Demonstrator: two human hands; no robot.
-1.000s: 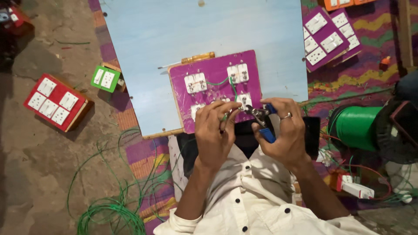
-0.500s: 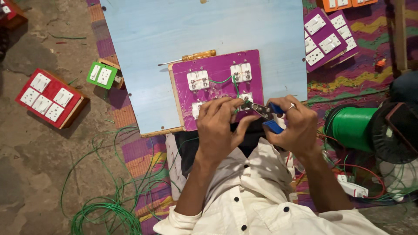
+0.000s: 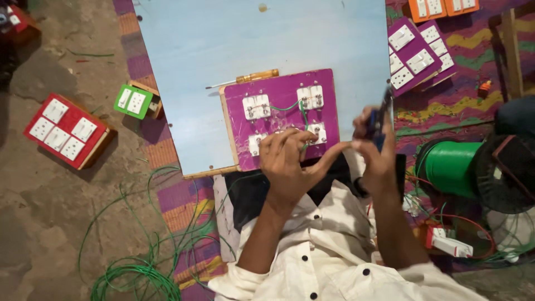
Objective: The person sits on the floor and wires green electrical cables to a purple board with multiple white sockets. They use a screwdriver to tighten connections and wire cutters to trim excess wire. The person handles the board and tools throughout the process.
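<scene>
A purple switch board (image 3: 281,120) with white switch backs and green wiring lies on a pale blue table top (image 3: 251,44). My left hand (image 3: 290,164) rests on the board's lower edge, its fingers pinching a green wire (image 3: 302,114) near the lower right switch. My right hand (image 3: 376,150) is raised just right of the board and grips blue-handled pliers (image 3: 380,114), which point upward. A screwdriver with an amber handle (image 3: 245,79) lies on the table along the board's top edge.
A red switch box (image 3: 67,131) and a small green one (image 3: 134,101) lie on the floor at left. Loose green wire (image 3: 134,267) coils bottom left. A green wire spool (image 3: 451,167), a fan and more purple and orange boards (image 3: 415,53) lie at right.
My right hand has lifted the pliers off the board and swung them up and to the right. My left hand stays on the wire at the board's lower edge.
</scene>
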